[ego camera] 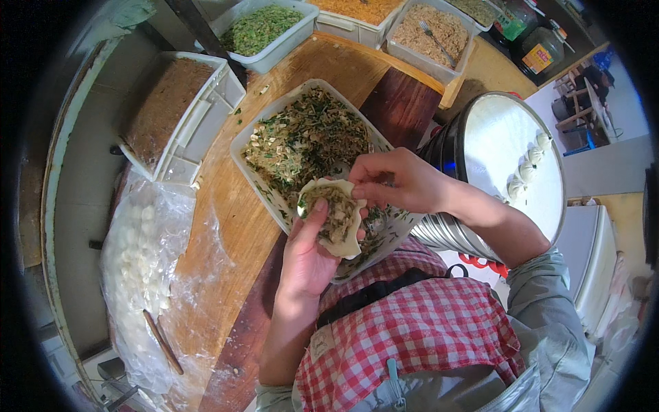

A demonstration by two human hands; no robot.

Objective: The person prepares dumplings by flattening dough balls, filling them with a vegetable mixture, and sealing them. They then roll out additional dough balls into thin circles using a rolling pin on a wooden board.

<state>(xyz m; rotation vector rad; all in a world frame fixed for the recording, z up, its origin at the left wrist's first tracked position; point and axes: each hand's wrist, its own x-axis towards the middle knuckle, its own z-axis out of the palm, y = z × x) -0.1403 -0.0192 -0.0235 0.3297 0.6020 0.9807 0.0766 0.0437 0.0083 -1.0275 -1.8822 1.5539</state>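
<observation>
My left hand (pixel 311 247) cups a round dough wrapper (pixel 346 248) from below, its thumb lying on the filling (pixel 333 215) of chopped vegetables. My right hand (pixel 391 180) pinches the wrapper's upper right edge between thumb and fingers. Both hands are above the near part of a plastic tub (pixel 242 147) of mixed green and pale filling (pixel 309 136). Several pleated buns (pixel 526 171) sit in a row on the white top of a round metal steamer (pixel 489 129) at the right.
Clear plastic sheeting (pixel 128 247) covers pale dough pieces at the left, with a thin wooden rolling pin (pixel 162 342) on it. Tubs of brown filling (pixel 165 103), chopped greens (pixel 262 28), orange shreds (pixel 360 7) and minced filling with a fork (pixel 432 36) stand around the wooden table (pixel 221 190).
</observation>
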